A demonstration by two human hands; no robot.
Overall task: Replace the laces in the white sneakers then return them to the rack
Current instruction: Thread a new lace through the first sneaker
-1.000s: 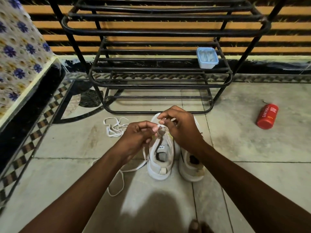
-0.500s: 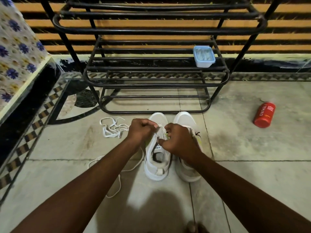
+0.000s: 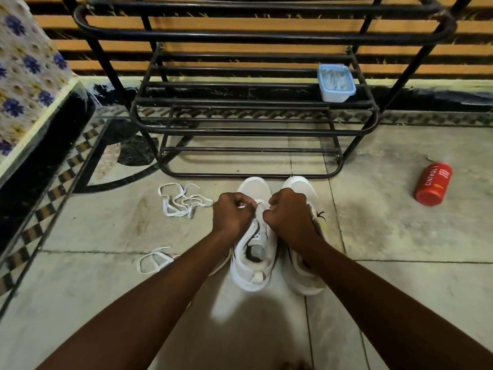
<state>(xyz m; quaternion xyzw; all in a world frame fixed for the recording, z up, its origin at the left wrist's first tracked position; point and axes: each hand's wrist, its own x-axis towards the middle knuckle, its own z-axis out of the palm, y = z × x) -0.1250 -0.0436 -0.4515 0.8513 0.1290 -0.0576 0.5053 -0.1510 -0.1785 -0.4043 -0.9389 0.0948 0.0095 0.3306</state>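
Two white sneakers stand side by side on the floor, toes toward the rack: the left sneaker (image 3: 253, 265) and the right sneaker (image 3: 301, 188). My left hand (image 3: 231, 213) and my right hand (image 3: 289, 212) hover over the left sneaker's eyelets, both with curled fingers pinching a white lace (image 3: 258, 203) that runs between them. That lace trails under my left forearm into a loop on the floor (image 3: 153, 261). A second loose white lace (image 3: 184, 200) lies in a tangle left of the shoes. The black metal shoe rack (image 3: 250, 129) stands just beyond the shoes.
A small blue-rimmed plastic box (image 3: 336, 82) sits on the rack's middle shelf at the right. A red Cinthol bottle (image 3: 433, 184) lies on the floor to the right. A flower-patterned cloth (image 3: 24, 81) over a ledge borders the left side.
Both hands have dropped lower and closer onto the left sneaker, tightening into fists on the lace. The camera has tilted slightly, so the shoes' toes now show.
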